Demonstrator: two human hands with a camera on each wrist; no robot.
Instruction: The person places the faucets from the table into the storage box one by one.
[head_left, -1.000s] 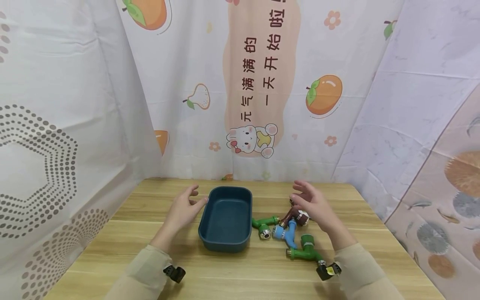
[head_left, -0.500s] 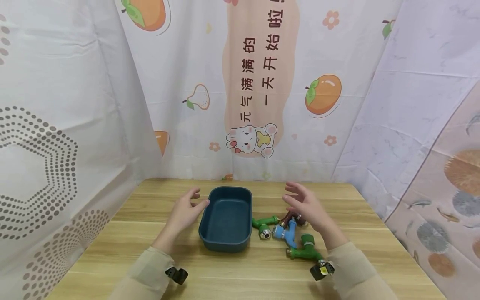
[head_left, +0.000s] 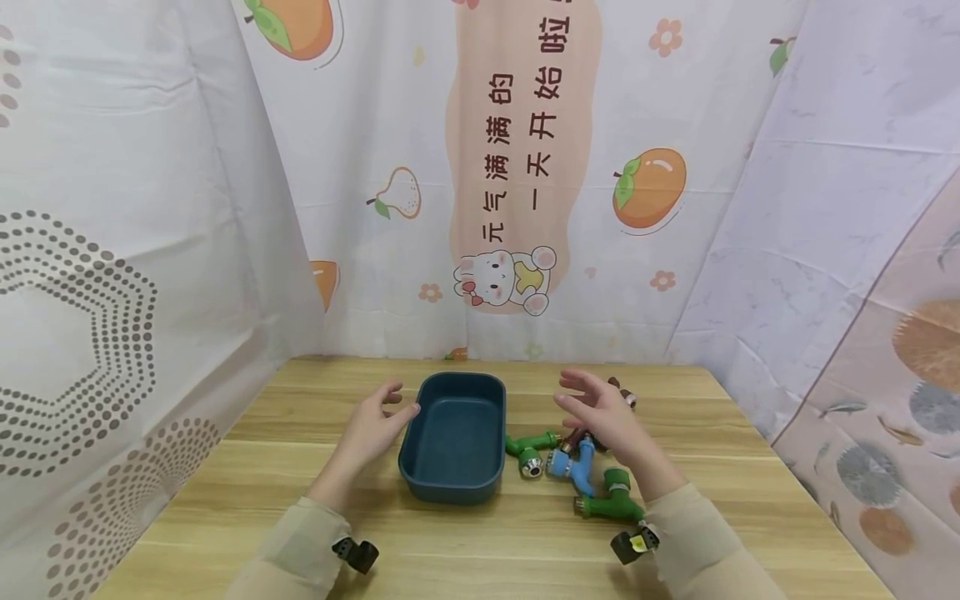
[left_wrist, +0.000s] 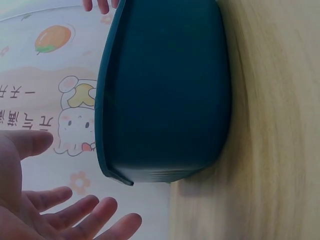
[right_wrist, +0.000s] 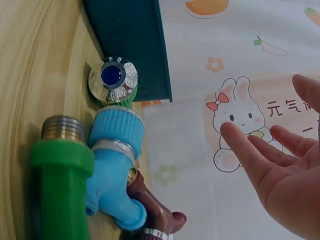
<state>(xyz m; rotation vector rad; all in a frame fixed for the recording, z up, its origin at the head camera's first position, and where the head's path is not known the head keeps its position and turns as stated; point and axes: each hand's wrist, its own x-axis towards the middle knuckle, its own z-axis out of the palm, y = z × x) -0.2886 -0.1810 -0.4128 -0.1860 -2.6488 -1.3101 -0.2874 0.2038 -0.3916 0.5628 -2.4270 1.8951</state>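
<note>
Meanwhile both hands are hovering released, left hand (head_left: 372, 423) just beside the left rim of the tub (head_left: 453, 437), running near-to-far mid-table, right hand (head_left: 606, 419) above the fittings (head_left: 577, 468).

Light wood worktop (head_left: 315, 517). On it: dark teal tub (head_left: 453, 435) near centre; just right of it a cluster of pipe fittings, 2 green (head_left: 531, 450) (head_left: 611, 498), 1 blue (head_left: 572, 467), brown ones (head_left: 624, 393) behind.
</note>
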